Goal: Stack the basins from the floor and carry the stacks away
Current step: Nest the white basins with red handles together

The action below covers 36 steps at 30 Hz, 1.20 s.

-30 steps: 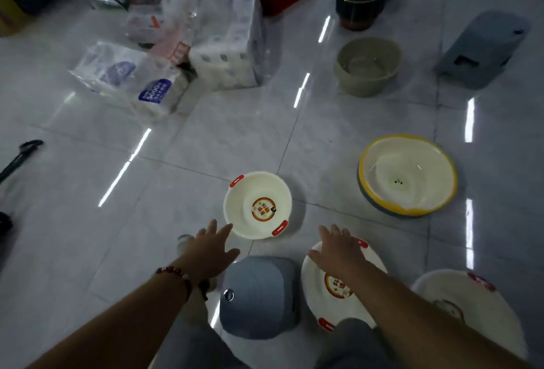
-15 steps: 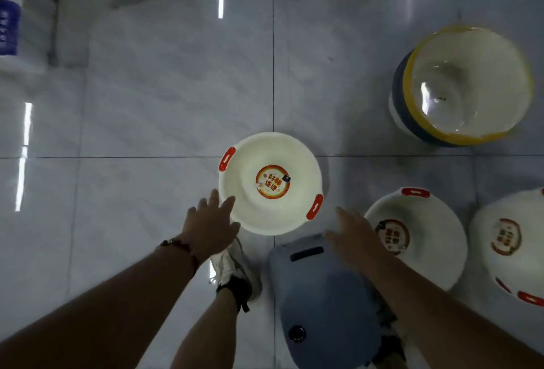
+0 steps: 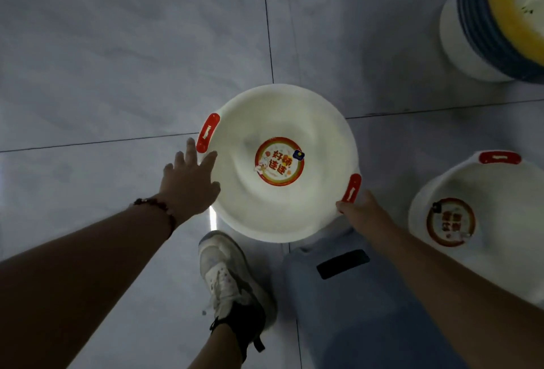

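Head view, looking almost straight down. The white basin with two red handles and a round printed label at its bottom sits on the tiled floor, directly ahead of the person's shoe. Compared with half a second ago, both hands have closed the gap to this basin. The left hand, formerly just short of the rim, now lies with spread, nearly straight fingers against the rim beside the left red handle; it holds nothing. The right hand, formerly over the grey stool, now meets the rim at the right red handle; its fingers are hidden under the edge, so whether they curl round it cannot be told. The view has also dropped closer to the floor.

The basin appears not yet lifted. The change suggests a two-handed pickup is beginning, this basin being the first to be taken. A second labelled basin stands near on the right, and a yellow-rimmed basin stack stands well apart at upper right; either could plausibly receive it.
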Tool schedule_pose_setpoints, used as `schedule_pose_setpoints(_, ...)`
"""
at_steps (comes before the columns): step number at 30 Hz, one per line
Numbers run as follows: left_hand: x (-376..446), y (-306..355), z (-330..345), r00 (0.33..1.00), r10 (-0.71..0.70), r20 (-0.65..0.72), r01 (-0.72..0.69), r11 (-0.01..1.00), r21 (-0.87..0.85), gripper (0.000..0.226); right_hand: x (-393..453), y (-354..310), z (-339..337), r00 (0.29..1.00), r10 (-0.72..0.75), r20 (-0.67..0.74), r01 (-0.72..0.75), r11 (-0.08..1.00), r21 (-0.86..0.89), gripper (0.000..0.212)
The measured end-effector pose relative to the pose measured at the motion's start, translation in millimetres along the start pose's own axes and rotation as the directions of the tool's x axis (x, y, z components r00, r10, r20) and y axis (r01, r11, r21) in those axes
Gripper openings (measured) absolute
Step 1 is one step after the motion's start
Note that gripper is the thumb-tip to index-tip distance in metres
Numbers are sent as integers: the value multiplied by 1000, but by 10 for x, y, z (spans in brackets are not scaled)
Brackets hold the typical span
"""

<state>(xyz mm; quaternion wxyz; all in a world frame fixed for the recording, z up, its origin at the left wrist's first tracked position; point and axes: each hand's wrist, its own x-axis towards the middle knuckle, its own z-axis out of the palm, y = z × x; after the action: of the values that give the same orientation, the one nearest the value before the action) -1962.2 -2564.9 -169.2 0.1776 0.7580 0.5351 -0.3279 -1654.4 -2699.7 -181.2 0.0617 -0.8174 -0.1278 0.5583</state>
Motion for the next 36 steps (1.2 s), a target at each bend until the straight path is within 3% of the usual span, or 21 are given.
schedule_pose_setpoints(2, 174, 31, 61, 997, -63, 35, 69, 975, -211, 75, 150, 43, 54, 997, 77, 16, -79, 988, 132, 43)
schedule_pose_setpoints(3, 219, 87, 27, 986, -106, 126, 150, 894, -421, 73, 198, 60, 75, 993, 113, 40, -119, 974, 193, 40)
schedule_pose_setpoints(5, 303, 151, 4, 935, -119, 335, 348, 495, -796, 56, 269, 103, 117, 989, 135, 60, -147, 947, 286, 40)
schedule_pose_setpoints(6, 311, 174, -12, 905, -126, 407, 426, 288, -858, 47, 279, 117, 127, 989, 139, 39, -144, 935, 325, 43)
schedule_pose_setpoints(8, 273, 174, -65, 876, -204, 437, 465, 116, -878, 50, 226, 146, 106, 989, 146, -33, -121, 912, 392, 48)
schedule_pose_setpoints(12, -7, 240, -393, 872, -383, 305, 368, 102, -924, 73, -111, 96, -221, 994, 105, -3, -92, 891, 445, 35)
schedule_pose_setpoints(14, -192, 405, -717, 871, -364, 330, 360, 15, -933, 78, -342, 70, -610, 993, 114, 35, -115, 840, 530, 29)
schedule_pose_setpoints(16, -423, 658, -1105, 885, -270, 380, 387, -30, -922, 62, -603, 98, -1099, 995, 93, 37, -96, 801, 591, 19)
schedule_pose_setpoints(18, -695, 1006, -1503, 891, -206, 405, 412, -5, -911, 38, -888, 181, -1639, 997, 70, 25, -71, 782, 619, 21)
schedule_pose_setpoints(22, -1357, 1964, -2354, 899, -128, 419, 436, 161, -886, 22, -1520, 531, -2913, 1000, 9, -24, 10, 726, 688, 33)
schedule_pose_setpoints(27, -1902, 3396, -3479, 914, 30, 405, 337, 501, -797, 24, -2042, 1255, -4431, 988, 39, -150, 94, 622, 778, 37)
schedule_pose_setpoints(30, -2024, 4382, -3815, 946, 85, 312, 215, 557, -802, 35, -2155, 1710, -5090, 974, 68, -214, 144, 539, 830, 28)
schedule_pose_setpoints(33, -1986, 5210, -3783, 965, 122, 234, 128, 560, -819, 33, -2068, 2113, -5479, 948, 156, -276, 177, 462, 869, 50)
schedule_pose_setpoints(36, -1725, 5785, -3594, 971, 153, 186, 81, 522, -849, 17, -1732, 2485, -5540, 926, 235, -297, 189, 395, 899, 67)
